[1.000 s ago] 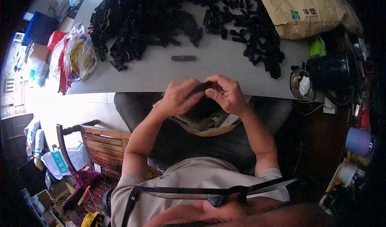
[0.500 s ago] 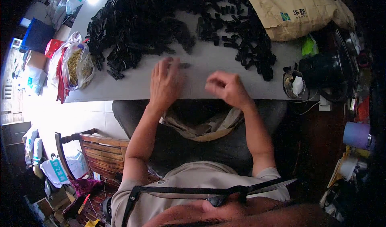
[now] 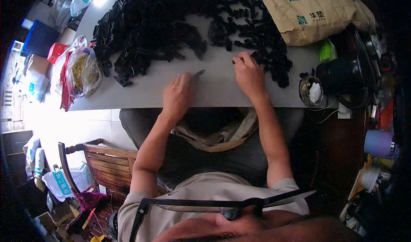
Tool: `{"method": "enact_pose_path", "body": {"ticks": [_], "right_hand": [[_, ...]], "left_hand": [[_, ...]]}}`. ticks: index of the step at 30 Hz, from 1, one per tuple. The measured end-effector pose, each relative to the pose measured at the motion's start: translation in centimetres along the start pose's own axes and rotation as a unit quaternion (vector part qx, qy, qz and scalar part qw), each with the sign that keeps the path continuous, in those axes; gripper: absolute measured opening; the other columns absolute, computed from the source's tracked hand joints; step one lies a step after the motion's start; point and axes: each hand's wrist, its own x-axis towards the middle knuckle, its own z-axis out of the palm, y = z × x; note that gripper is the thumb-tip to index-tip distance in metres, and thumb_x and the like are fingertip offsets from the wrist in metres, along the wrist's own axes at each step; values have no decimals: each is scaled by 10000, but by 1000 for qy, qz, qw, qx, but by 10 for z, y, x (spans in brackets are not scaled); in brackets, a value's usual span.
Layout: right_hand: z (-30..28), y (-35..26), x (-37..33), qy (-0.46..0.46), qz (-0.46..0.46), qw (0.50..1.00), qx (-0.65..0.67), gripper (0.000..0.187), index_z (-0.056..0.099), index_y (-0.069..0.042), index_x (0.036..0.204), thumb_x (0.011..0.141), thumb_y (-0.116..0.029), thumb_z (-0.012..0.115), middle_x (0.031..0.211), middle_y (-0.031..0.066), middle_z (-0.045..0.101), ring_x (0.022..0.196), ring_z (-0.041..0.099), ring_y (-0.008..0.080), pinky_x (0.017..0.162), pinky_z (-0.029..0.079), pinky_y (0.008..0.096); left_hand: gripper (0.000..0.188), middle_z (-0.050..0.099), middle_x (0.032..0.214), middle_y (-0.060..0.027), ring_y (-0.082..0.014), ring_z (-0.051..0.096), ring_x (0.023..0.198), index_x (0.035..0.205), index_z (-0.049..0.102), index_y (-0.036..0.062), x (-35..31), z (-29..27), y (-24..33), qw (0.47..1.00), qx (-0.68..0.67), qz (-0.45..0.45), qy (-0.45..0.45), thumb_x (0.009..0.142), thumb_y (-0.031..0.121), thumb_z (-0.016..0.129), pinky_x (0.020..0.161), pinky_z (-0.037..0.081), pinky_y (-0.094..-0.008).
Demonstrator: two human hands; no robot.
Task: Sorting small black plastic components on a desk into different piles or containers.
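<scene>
My left hand (image 3: 177, 95) is over the near part of the table, somewhat smeared by motion. Its fingers are curled, and a small dark, narrow piece (image 3: 198, 74) sticks out at the fingertips. To the right, my right hand (image 3: 249, 76) is closed in a pinch, with the dark end of a small black piece (image 3: 234, 62) showing at its fingertips. Beyond both hands spreads a large heap of small black plastic pieces (image 3: 141, 32). A looser band of the same black parts (image 3: 274, 64) lies just right of my right hand.
The grey table (image 3: 137, 94) ends in front of my lap, where an open sack (image 3: 214, 145) sits between my legs. A tan sack (image 3: 317, 17) lies at the far right. Clear bags (image 3: 85, 70) stand at the left edge, a small container (image 3: 311, 90) at the right.
My right hand has moved away from me toward the looser black parts and now pinches a piece. My left hand has drawn slightly nearer and its fingers have curled in.
</scene>
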Motion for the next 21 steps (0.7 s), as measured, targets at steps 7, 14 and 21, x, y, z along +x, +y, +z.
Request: {"method": "enact_pose_path", "body": {"ticks": [7,14,21], "right_hand": [[-12,-23,-17,-121,-35,991,32,321,640,-60,1222,907,-113,677,1071,116,636,882,688,335,734,577,404],[-28,-54,-34,49,-103,948,297,256,704,-31,1131,876,-3,714,1000,121,716,805,711,230,680,579,345],[-31,-83,-60,-42,172,750,637,167,729,-44,1064,902,-10,708,1025,75,737,908,691,142,789,558,284]], "left_hand": [[271,668,809,-175,-337,677,728,1187,539,37,-3,-6,17,970,-213,-110,-49,957,143,635,667,518,-402],[334,670,959,-243,-442,662,882,1286,543,40,-1,-12,21,939,-306,-142,-66,982,173,588,771,519,-446],[404,627,1100,-277,-466,608,1042,1303,506,1,-13,-5,23,907,-399,-72,-113,979,224,599,876,481,-474]]}}
